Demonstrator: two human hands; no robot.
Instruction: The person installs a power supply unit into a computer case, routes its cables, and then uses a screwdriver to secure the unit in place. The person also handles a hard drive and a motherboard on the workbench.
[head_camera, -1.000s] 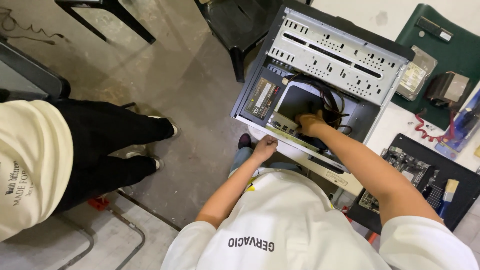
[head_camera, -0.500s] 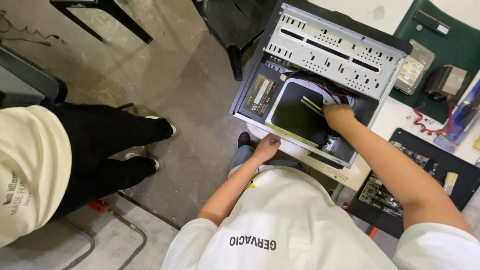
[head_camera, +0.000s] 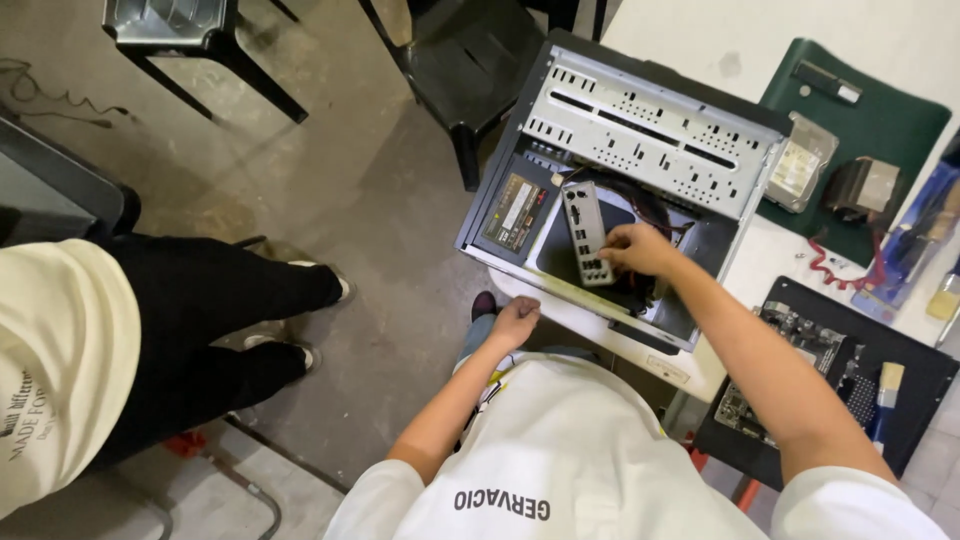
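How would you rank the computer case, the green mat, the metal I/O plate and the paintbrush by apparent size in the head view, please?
1. Computer case, plainly largest.
2. Green mat, partly covered by parts.
3. Metal I/O plate, held by the right hand.
4. Paintbrush, smallest, though close to the plate in length.
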